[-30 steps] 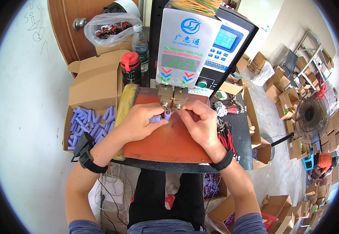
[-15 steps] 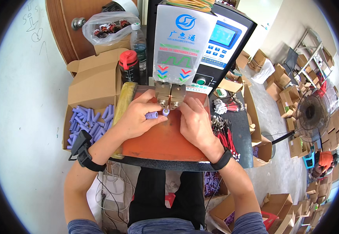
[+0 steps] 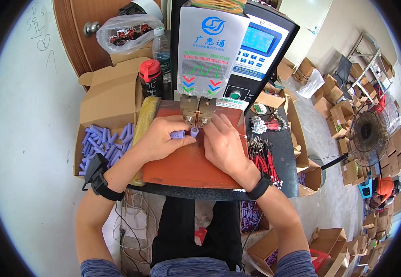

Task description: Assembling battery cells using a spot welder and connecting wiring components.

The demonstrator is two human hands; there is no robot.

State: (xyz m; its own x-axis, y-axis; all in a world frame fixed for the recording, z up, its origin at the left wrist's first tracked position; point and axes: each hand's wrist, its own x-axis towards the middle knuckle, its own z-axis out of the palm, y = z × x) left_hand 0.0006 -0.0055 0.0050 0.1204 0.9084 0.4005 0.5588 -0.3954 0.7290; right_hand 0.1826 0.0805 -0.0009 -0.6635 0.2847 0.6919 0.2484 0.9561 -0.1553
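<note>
So, there's an orange mat (image 3: 177, 171) on a dark table (image 3: 285, 159) mid-frame, brown door (image 3: 70, 34) upper left, fan (image 3: 370, 135) and cardboard boxes (image 3: 349, 175) off to the right. Left hand (image 3: 161, 138) is pinching a purple cylinder (image 3: 177, 135) just left of centre, long axis roughly sideways, one end facing right, with a second purple cylinder (image 3: 194, 132) beside it under the machine's metal head (image 3: 189, 107), round end up. Right hand (image 3: 225, 144) is curled, fingertips hidden, so can't tell if it's gripping anything.
</note>
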